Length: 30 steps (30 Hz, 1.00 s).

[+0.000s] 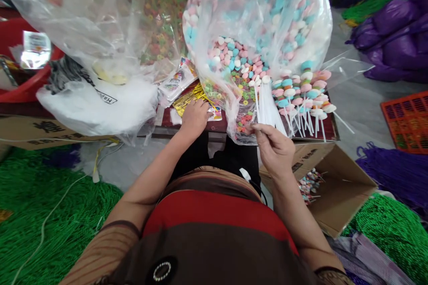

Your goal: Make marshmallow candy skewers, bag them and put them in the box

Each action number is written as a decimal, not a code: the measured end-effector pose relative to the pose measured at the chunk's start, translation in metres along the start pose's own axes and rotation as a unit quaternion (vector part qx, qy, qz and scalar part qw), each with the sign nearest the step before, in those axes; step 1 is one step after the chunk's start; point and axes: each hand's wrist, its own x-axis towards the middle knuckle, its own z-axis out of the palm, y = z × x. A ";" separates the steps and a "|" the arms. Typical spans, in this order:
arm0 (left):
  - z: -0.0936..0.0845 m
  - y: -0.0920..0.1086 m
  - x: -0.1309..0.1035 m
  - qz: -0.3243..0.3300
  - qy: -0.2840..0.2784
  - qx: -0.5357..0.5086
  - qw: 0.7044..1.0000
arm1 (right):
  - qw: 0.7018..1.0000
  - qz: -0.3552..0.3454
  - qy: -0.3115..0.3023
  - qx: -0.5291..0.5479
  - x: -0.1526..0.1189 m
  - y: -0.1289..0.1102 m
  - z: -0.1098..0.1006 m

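Observation:
My left hand (195, 120) lies over a small pile of gold twist ties (187, 100), its fingers a little apart and touching them. Printed candy packets (179, 81) are stacked just behind it. At the front edge of the table, my right hand (276, 147) is closed in a pinch on a thin white stick (257, 102), which stands up from the fingertips. Beside it lies a bundle of white sticks (268, 104). To the right are several candy skewers (306, 93) of stacked pink, blue and white pieces. Ring candies (244, 120) lie in the open plastic between my hands.
A big clear bag (287, 13) of pastel candies stands at the back, beside a bag of ring candies (162, 18). White plastic bags (100, 102) and a red basin (31, 82) are on the left. An open cardboard box (337, 191) with skewers sits below right.

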 end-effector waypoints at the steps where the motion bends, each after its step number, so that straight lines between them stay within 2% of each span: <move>1: 0.002 0.000 0.000 -0.003 0.005 -0.006 1.000 | 1.000 0.013 0.006 0.010 0.000 0.001 0.001; 5: 0.005 -0.001 0.002 -0.018 0.026 -0.046 0.998 | 0.997 0.058 0.012 0.046 0.001 0.008 0.007; 11: 0.007 -0.006 -0.002 -0.053 0.055 -0.089 0.993 | 0.988 0.117 -0.019 0.099 0.001 0.021 0.025; 16: 0.003 -0.010 -0.009 -0.010 0.136 -0.120 0.983 | 0.978 0.167 -0.059 0.110 0.020 0.024 0.048; 21: 0.000 0.001 -0.012 0.059 0.177 -0.190 0.964 | 0.982 0.158 -0.074 0.073 0.043 0.027 0.073; 25: -0.002 0.009 -0.008 0.098 0.136 -0.299 0.939 | 0.973 0.185 -0.043 0.130 0.048 0.031 0.084; 30: -0.022 0.010 0.000 0.098 -0.021 -0.447 0.889 | 0.972 0.173 -0.039 0.152 0.045 0.028 0.073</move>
